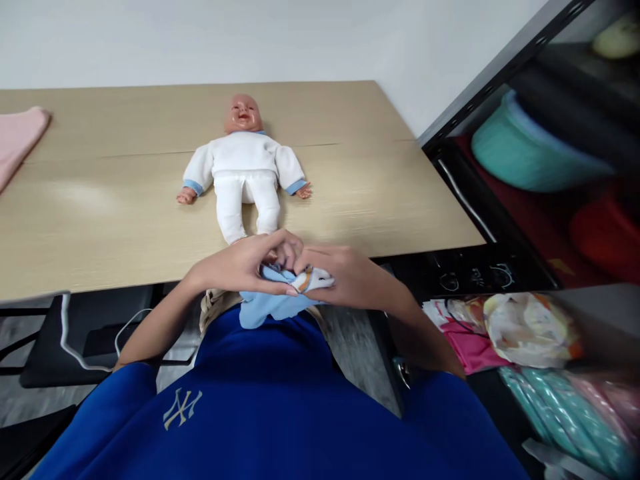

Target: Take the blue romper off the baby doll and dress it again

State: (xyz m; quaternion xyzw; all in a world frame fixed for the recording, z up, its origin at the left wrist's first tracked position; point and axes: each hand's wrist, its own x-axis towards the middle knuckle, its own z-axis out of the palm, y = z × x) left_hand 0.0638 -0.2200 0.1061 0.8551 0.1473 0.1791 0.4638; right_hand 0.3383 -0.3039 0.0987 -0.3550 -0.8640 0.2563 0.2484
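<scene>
Close to my waist, at the table's front edge, my left hand [250, 265] and my right hand [345, 277] grip a small light-blue cloth piece [273, 308] between them. It looks like baby wear and bears a white and orange part; its exact kind does not show. The fingers of both hands are curled around its upper side, partly hidden. Just beyond them a baby doll [245, 157] lies on its back, head away from me. It wears a white top with blue cuffs and white trousers; my hands cover its feet.
The doll lies on a wooden table [360, 193] against a white wall. A pink cloth [20, 137] lies at its far left. To the right, a dark shelf holds a turquoise basin [525, 150] and a red container [610, 230], with plastic-wrapped packs [565, 407] lower down.
</scene>
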